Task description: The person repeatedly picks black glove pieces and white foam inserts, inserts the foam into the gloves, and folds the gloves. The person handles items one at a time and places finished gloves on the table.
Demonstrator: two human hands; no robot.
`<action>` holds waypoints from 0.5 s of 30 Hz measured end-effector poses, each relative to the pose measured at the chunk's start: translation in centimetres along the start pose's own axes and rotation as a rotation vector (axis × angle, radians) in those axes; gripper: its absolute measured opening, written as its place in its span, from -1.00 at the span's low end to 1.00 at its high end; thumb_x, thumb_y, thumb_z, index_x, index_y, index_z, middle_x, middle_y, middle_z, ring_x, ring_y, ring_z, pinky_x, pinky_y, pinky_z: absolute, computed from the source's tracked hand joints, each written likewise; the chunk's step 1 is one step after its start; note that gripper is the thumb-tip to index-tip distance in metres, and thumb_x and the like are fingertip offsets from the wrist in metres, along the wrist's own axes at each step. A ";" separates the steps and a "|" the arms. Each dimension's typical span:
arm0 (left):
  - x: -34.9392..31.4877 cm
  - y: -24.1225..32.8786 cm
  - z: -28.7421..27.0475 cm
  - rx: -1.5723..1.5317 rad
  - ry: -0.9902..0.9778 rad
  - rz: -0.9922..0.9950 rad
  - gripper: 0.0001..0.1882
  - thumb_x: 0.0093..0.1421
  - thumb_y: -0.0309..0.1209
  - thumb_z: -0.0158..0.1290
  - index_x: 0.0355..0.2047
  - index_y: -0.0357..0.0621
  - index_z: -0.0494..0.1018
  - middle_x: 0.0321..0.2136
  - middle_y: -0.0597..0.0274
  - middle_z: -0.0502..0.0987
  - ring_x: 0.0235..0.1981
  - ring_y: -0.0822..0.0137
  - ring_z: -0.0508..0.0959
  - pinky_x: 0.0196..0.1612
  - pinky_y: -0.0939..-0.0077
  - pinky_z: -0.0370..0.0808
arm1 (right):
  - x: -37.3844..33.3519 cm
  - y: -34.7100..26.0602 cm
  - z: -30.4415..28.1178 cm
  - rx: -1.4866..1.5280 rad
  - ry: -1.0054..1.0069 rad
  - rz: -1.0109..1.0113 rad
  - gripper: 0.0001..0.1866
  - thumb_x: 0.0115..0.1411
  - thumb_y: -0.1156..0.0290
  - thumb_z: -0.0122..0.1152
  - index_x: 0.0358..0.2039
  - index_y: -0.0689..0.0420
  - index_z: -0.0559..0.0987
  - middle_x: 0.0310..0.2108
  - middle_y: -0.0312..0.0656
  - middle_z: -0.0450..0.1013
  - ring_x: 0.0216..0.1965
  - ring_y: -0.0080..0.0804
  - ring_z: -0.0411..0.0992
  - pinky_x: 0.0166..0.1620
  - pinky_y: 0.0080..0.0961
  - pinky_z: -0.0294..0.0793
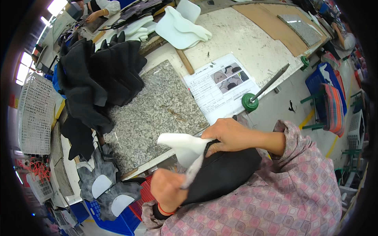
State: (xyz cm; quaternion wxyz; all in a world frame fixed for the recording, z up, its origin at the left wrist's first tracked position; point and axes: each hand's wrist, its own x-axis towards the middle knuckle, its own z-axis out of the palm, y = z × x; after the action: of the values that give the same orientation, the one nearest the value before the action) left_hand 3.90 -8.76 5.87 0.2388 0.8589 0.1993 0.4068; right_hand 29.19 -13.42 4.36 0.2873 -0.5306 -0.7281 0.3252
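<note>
A black padded piece (226,169) lies across my lap, with a pale lining edge turned up along its opening. My right hand (232,134) pinches its far edge together with a white foam sheet (179,143), which sticks out to the left over the table's front edge. Lower down, my left hand (168,190), smeared by motion, is closed on the pale lining edge (193,171). Its fingertips are partly hidden. In front of both hands lies a grey speckled stone slab (157,114) on the white worktable.
Black molded pieces (102,70) are heaped at the left, beside grey pieces with white pads (104,185). Foam sheets (183,29) lie at the back. A printed sheet (218,88) and a rod with a green base (250,102) stand right. Another person's hand (93,16) shows far left.
</note>
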 end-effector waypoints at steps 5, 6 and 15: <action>0.6 -0.2 -0.7 -0.166 0.155 -0.302 -0.82 -0.24 -0.63 0.23 -0.54 -0.29 0.51 -0.62 0.23 0.46 -0.59 0.34 0.40 -0.53 0.54 0.27 | -1.1 0.2 0.3 0.063 0.101 -0.117 -0.67 -0.03 0.10 0.37 -0.42 0.09 0.57 -0.52 -0.12 0.47 -0.39 -0.02 0.45 -0.36 -0.21 0.37; 0.8 -0.5 -0.5 -0.375 0.182 -0.515 -0.81 -0.22 -0.61 0.27 -0.55 -0.31 0.50 -0.60 0.25 0.43 -0.57 0.41 0.37 -0.50 0.59 0.25 | -1.3 0.1 0.1 0.082 0.110 -0.168 -0.66 -0.04 0.09 0.37 -0.45 0.10 0.55 -0.55 -0.12 0.44 -0.41 -0.02 0.44 -0.40 -0.23 0.35; 1.0 -1.3 0.2 -0.549 0.171 -0.587 -0.76 -0.14 -0.62 0.27 -0.41 -0.37 0.50 -0.41 0.25 0.46 -0.41 0.47 0.39 -0.34 0.61 0.29 | 0.4 -0.7 -0.9 0.180 0.053 -0.212 -0.63 0.03 0.17 0.34 -0.28 0.18 0.54 -0.57 -0.02 0.42 -0.44 -0.04 0.47 -0.36 -0.23 0.38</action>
State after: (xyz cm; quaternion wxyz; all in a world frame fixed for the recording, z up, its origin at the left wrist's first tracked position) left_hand 4.42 -7.27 5.62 0.5477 0.6330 0.3390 0.4294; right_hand 29.31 -13.01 5.53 0.3855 -0.4314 -0.7401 0.3428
